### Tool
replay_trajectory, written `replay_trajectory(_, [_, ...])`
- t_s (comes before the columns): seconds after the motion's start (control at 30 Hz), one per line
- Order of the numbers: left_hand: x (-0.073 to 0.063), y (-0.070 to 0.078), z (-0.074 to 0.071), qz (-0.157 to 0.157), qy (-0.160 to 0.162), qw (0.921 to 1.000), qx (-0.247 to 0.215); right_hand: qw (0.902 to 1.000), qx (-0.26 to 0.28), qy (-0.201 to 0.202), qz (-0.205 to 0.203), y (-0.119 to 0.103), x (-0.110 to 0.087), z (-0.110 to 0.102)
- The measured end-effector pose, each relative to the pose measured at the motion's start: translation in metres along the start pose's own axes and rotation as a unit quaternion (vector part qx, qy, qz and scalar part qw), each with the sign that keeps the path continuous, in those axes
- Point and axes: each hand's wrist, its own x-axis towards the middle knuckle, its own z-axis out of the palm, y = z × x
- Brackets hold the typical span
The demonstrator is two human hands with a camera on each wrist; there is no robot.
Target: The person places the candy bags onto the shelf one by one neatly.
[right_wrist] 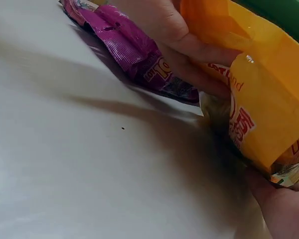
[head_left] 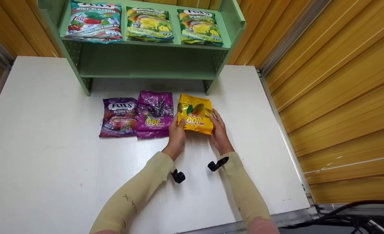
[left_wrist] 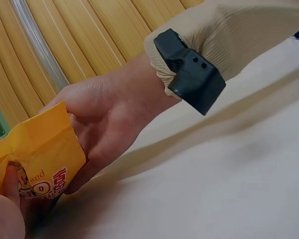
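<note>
A yellow candy bag (head_left: 195, 113), marked LOT 100 with a mango picture, is held between both hands in the head view. My left hand (head_left: 177, 136) grips its left edge, thumb on the front. On the opposite edge my right hand (head_left: 220, 135) holds it. In the right wrist view the yellow bag (right_wrist: 269, 94) is tilted, its lower end over a shadow on the table. Just left of it lies a purple LOT 100 candy bag (head_left: 154, 112), beside a dark purple FOX'S Berries bag (head_left: 118, 118). Some fingers are hidden behind the yellow bag.
Behind the bags stands a green two-tier shelf (head_left: 146, 78). Its upper tier carries a FOX'S Mint Blossom bag (head_left: 94, 24) and two green-yellow FOX'S bags, one in the middle (head_left: 149, 25) and one at right (head_left: 200, 27). Wood-patterned walls (head_left: 341, 81) border the white table (head_left: 49, 146).
</note>
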Motion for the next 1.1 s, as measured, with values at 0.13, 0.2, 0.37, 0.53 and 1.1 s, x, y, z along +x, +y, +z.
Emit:
replay_trajectory(0.13, [-0.001, 0.004, 0.004, 0.012, -0.003, 0.9997, -0.021, 0.9997, 0.015, -0.005, 0.020, 0.002, -0.006, 0.000])
replay_trajectory(0.2, [-0.002, 0.006, 0.005, 0.015, -0.007, 0.9995, -0.028, 0.9991, 0.027, -0.019, 0.027, 0.003, -0.010, 0.000])
replay_trajectory(0.37, [-0.004, 0.013, 0.007, 0.018, -0.018, 0.9991, -0.033, 0.9937, 0.078, -0.067, 0.044, 0.004, -0.024, 0.004])
replay_trajectory(0.53, [-0.008, 0.017, 0.007, 0.030, -0.022, 0.9991, -0.021, 0.9894, 0.102, -0.088, 0.054, 0.002, -0.034, 0.009])
replay_trajectory(1.1, [-0.015, 0.028, -0.004, 0.090, -0.083, 0.9921, 0.025, 0.9895, 0.111, -0.092, 0.006, -0.007, -0.029, 0.025])
